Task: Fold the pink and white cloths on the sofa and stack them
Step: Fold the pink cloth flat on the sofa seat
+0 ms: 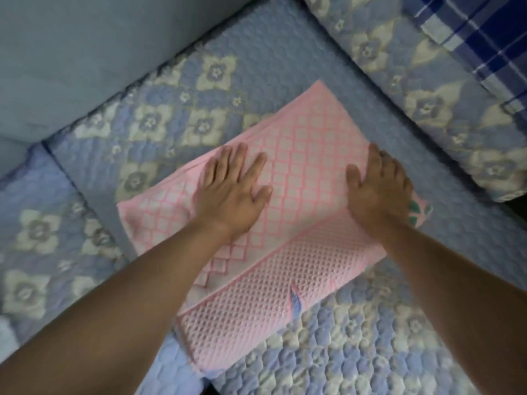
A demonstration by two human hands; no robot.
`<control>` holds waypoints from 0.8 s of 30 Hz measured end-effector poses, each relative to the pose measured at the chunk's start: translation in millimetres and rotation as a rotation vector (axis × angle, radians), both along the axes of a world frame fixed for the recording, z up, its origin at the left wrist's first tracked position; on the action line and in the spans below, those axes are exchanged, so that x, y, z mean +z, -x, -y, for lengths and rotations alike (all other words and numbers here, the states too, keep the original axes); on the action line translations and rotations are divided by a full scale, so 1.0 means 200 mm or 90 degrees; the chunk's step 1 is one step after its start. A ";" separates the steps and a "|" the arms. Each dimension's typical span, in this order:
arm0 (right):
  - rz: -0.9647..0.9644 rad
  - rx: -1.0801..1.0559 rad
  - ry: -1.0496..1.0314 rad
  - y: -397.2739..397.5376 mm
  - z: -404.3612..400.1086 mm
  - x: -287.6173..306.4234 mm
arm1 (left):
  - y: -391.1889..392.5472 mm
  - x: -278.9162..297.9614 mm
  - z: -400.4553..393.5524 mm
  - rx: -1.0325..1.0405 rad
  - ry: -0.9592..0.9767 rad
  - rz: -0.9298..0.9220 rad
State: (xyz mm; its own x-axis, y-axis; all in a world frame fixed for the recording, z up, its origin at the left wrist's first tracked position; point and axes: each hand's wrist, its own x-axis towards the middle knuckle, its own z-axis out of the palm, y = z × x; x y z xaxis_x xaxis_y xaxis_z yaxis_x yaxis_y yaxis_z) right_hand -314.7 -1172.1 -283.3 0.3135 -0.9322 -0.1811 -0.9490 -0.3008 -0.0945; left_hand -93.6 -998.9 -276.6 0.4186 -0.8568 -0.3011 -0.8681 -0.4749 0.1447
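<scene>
A pink and white checked cloth (302,143) lies folded into a long rectangle on the sofa seat (285,52), running diagonally from lower left to upper right. Its near end shows a finer waffle weave. My left hand (231,189) lies flat on the cloth's middle with fingers straight and spread. My right hand (376,189) presses flat on the cloth's right edge, fingers pointing away from me. A bit of green print (415,212) peeks out beside my right hand. No second cloth is visible apart from this one.
The sofa wears a blue quilted cover with pale flower patterns. A matching cushion (427,95) lies at the upper right, with a blue and white plaid fabric (484,32) on it. The plain blue backrest (71,52) fills the upper left.
</scene>
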 end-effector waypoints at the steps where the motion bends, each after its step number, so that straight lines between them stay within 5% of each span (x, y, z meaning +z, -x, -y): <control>1: -0.009 -0.001 -0.019 0.00 0.01 0.02 | 0.02 0.03 0.02 0.031 -0.001 -0.011; 6: -0.031 0.005 -0.187 -0.04 0.19 0.20 | 0.40 0.16 -0.18 0.157 0.077 -0.056; 11: 0.169 -0.182 -0.583 -0.07 0.30 0.44 | 0.52 0.07 -0.19 0.219 -0.012 -0.093; 15: 0.180 -0.065 -0.788 -0.17 0.21 0.77 | 0.37 0.12 -0.08 0.224 -0.057 -0.165; 17: 0.219 0.009 -0.804 -0.24 0.10 0.94 | 0.23 0.24 -0.07 0.267 -0.087 -0.360; 20: 0.178 0.195 -0.719 -0.38 -0.15 1.10 | 0.05 0.57 -0.28 0.625 0.205 -0.939; 24: -0.012 0.380 -0.520 -0.61 -0.57 1.18 | -0.02 0.80 -0.70 0.787 0.406 -1.240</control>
State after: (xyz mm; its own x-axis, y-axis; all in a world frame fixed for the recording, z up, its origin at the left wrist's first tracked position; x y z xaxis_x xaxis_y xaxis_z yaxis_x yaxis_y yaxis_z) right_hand -193.2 -1058.1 -46.4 0.6783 -0.2124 -0.7035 -0.6680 -0.5769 -0.4700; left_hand -89.7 -858.3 -115.6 0.2727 -0.6398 -0.7186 0.9205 -0.0437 0.3882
